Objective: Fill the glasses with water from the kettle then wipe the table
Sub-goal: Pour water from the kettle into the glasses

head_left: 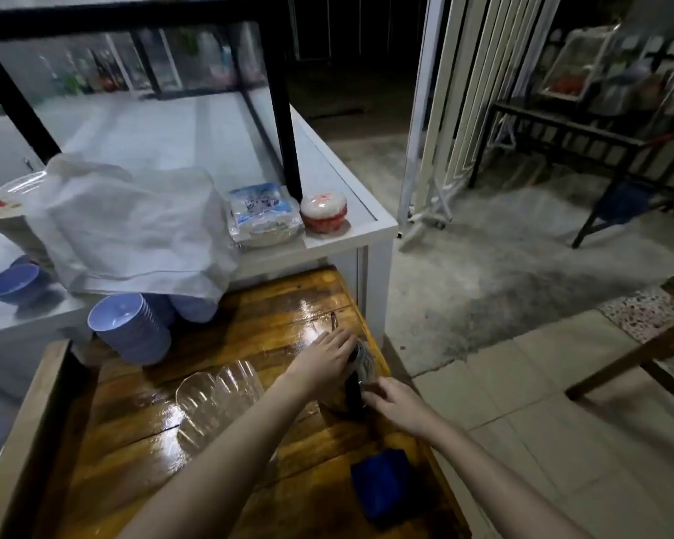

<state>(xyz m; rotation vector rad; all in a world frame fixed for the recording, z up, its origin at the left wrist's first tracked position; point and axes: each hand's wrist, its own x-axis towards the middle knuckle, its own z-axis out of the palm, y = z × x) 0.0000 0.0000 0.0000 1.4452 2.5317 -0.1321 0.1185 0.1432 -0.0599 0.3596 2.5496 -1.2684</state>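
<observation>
The right hand (pixel 392 402) had its fingers curled against the dark handle side of the kettle (pixel 362 363), apparently gripping it, though blur hid the exact hold. The left hand (pixel 327 354) lay across the top of the kettle with fingers fairly straight, pressing or steadying and not clasping.

The kettle stood upright on the wooden table (pixel 288 305), close to its right edge. The glasses (pixel 215 402), clear and in a close row, stood to the left of the kettle, apart from it, and partly behind the left forearm. Whether they held any water could not be told. A blue cloth (pixel 382 486) lay on the table nearer the person than the kettle. A stack of blue bowls (pixel 131 332) sat farther left of the kettle, beyond the glasses.

This looked like the start of the filling step: taking hold of the kettle. The next move would likely call for lifting it by the handle, carrying it left over the nearest glass, and tipping gently, since the tabletop looked glossy, possibly wet.
</observation>
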